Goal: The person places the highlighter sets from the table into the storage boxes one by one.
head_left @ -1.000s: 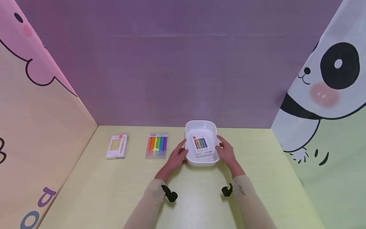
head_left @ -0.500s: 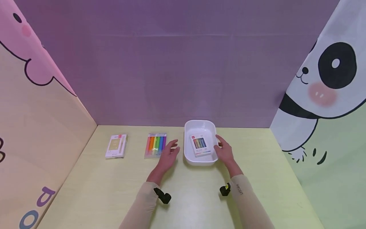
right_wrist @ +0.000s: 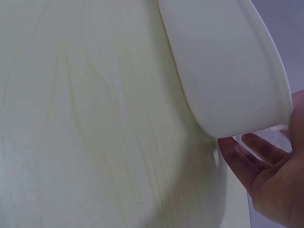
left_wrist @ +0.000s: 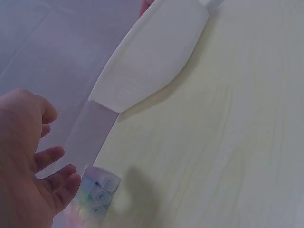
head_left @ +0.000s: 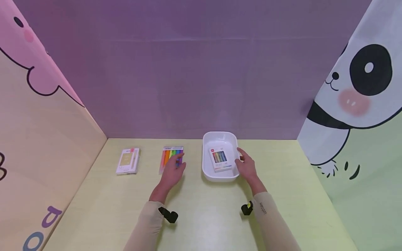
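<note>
My left hand (head_left: pixel 171 171) hovers at the right part of a clear pack of rainbow-coloured markers (head_left: pixel 166 156), fingers relaxed and apart. In the left wrist view the hand (left_wrist: pixel 23 156) holds nothing, and the ends of the markers (left_wrist: pixel 102 194) show just beyond its fingertips. With my right hand (head_left: pixel 247 168) I hold the right rim of a white plastic tray (head_left: pixel 221 177), thumb at the rim. The right wrist view shows the fingers (right_wrist: pixel 242 164) against the tray's (right_wrist: pixel 228 71) underside. Inside the tray lies a white box (head_left: pixel 220 159) with coloured sticks pictured on it.
White boxes with a tan panel (head_left: pixel 128 161) lie at the left of the pale wooden table (head_left: pixel 207 216). A purple wall (head_left: pixel 201 80) rises behind the table, with printed panels on both sides. Each sleeve carries a small black camera.
My left hand has let go of the tray's left side and moved left, over to the marker pack. The right hand has stayed on the tray's right rim.
</note>
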`<state>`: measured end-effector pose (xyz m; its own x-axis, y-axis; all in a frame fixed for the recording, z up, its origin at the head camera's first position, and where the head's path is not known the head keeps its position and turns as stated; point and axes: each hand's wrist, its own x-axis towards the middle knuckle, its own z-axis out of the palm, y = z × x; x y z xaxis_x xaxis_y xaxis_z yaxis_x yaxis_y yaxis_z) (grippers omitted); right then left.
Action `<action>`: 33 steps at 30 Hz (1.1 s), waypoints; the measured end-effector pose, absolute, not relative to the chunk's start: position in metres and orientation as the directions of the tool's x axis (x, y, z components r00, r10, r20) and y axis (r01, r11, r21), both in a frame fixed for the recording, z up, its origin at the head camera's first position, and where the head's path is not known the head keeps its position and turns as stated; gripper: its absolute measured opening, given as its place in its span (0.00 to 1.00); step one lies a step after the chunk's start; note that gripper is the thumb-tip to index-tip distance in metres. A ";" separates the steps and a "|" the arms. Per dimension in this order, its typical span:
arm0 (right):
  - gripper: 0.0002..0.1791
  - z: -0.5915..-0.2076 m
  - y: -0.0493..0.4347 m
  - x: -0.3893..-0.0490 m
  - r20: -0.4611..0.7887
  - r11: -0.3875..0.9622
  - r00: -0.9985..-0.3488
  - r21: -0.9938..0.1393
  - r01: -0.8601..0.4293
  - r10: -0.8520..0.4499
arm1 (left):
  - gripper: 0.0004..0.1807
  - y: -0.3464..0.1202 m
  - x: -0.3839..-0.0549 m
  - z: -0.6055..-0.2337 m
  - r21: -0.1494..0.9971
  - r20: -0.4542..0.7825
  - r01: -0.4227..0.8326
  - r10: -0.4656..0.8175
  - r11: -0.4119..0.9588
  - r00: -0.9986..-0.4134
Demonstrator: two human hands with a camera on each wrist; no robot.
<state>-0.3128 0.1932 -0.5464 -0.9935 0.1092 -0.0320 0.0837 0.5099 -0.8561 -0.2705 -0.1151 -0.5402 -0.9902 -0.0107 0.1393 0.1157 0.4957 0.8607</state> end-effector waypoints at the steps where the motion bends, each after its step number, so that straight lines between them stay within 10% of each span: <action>1: 0.30 -0.547 0.193 -0.313 -0.035 0.510 -0.993 -0.856 0.088 0.112 | 0.25 -0.117 -0.270 -0.540 0.846 0.141 0.116 -0.008 0.521 -0.990; 13: 0.30 -0.541 0.192 -0.310 -0.056 0.503 -0.992 -0.857 0.108 0.116 | 0.29 -0.126 -0.268 -0.539 0.598 0.188 0.079 -0.044 0.797 -0.981; 33: 0.30 -0.544 0.193 -0.311 -0.063 0.503 -0.991 -0.857 0.114 0.119 | 0.55 -0.128 -0.278 -0.560 0.510 0.041 -0.226 -0.285 0.830 -0.958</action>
